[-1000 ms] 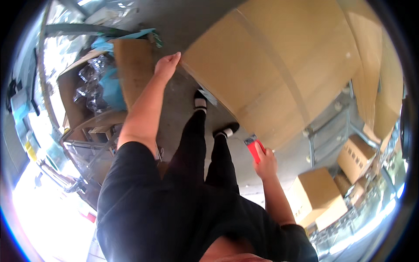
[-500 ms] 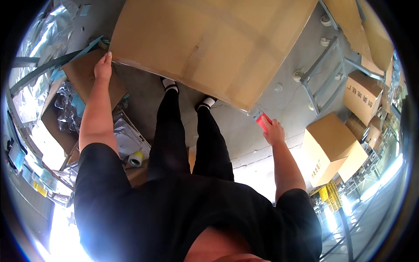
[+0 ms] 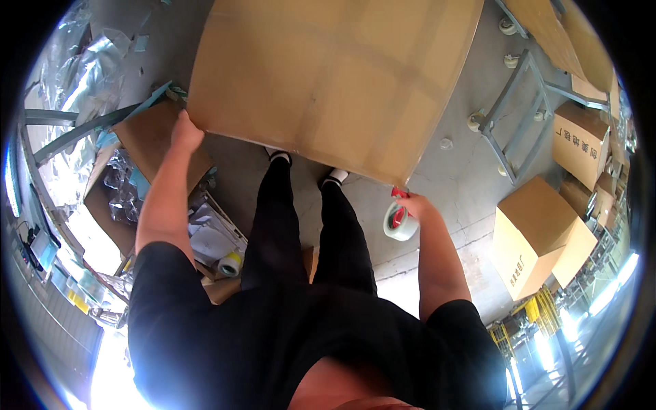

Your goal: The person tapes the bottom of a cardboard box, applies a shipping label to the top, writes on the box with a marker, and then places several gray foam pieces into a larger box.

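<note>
A large brown cardboard box fills the upper middle, its near edge running just beyond my feet. At its near left corner my left hand is closed on the edge. My right hand is closed round a red tape dispenser at the near right corner. A wide roll of clear tape sits on the dispenser and hangs below the hand. The dispenser's front end meets the box corner, though its contact with the cardboard is partly hidden by my fingers. Tape strips show faintly across the box top.
On the right stand a wheeled grey metal frame and brown cartons. To the left are an open carton with crumpled plastic film, grey metal bars and a tape roll near my leg.
My right hand has turned the dispenser, bringing its tape roll into sight and its end up to the box corner. The left hand stays at its corner; the whole view has shifted slightly.
</note>
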Demonstrator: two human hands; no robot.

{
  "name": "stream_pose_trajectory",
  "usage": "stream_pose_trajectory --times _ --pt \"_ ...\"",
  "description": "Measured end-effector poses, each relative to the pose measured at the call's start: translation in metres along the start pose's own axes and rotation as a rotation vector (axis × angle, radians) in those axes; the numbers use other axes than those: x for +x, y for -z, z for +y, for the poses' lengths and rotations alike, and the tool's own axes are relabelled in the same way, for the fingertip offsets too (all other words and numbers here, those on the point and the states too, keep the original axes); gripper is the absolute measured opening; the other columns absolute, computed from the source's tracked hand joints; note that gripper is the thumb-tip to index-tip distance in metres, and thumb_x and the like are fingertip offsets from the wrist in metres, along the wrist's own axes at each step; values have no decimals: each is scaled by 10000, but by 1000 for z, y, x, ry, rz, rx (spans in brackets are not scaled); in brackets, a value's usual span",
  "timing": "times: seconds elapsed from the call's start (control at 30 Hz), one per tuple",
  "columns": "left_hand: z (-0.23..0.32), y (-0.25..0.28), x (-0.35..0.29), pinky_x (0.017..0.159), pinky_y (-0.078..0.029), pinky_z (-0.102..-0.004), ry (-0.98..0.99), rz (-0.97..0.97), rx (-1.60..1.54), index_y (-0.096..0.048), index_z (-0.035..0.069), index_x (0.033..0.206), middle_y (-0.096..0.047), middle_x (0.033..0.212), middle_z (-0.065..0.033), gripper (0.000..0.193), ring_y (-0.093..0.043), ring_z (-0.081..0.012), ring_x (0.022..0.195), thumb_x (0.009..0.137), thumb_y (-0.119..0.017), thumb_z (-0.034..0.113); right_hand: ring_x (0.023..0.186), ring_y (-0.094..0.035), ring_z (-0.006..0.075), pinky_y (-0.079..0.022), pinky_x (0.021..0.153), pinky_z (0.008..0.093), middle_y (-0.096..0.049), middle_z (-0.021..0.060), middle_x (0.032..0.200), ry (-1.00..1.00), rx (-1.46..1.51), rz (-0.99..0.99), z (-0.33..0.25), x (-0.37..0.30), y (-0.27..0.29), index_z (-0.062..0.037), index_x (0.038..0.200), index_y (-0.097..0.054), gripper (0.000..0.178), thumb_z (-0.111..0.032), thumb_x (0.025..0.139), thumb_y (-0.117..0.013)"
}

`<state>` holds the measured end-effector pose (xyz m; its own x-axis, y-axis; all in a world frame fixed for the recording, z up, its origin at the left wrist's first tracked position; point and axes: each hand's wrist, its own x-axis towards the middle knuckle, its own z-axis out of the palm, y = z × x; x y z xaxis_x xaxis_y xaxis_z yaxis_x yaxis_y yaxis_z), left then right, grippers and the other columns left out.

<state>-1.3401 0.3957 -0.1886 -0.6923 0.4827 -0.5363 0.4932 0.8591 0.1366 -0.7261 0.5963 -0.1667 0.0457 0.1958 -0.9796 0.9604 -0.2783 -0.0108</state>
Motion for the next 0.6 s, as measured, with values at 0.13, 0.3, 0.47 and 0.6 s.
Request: stream_pose_trajectory --times 0.13,0.3,0.47,0.6 --pt "44 -23 -63 915 -465 -479 117 20 -66 -456 9 1182 -619 1128 -270 439 -578 -436 1095 796 -638 111 853 -658 225 -534 716 359 -690 117 1026 70 63 80 12 19 -1 -106 1196 -654 476 -383 811 -687" --pt "133 -32 -167 909 -463 -481 77 -112 -267 -506 -23 1148 -605 1134 -298 388 -583 -435 1090 820 -623 149 882 -628 198 -510 733 364 -673 84 1015 23 114 240 93 60 51 -181 1248 -628 454 -332 823 -679" --pt "187 -146 -276 799 -551 -413 -40 -753 -59 -599 -59 1074 -667 1017 -241 554 -680 -380 912 740 -691 373 820 -647 197 -526 696 368 -679 81 967 -216 -260 224 149 -22 124 -152 1169 -662 447 -350 774 -732" --pt "265 -163 -352 737 -553 -420 -428 -1613 170 -674 -11 1002 -712 868 -112 409 -705 -219 838 836 -605 356 845 -673 198 -535 744 335 -701 117 958 -145 151 228 201 -122 139 -86 1118 -691 401 -323 798 -727"
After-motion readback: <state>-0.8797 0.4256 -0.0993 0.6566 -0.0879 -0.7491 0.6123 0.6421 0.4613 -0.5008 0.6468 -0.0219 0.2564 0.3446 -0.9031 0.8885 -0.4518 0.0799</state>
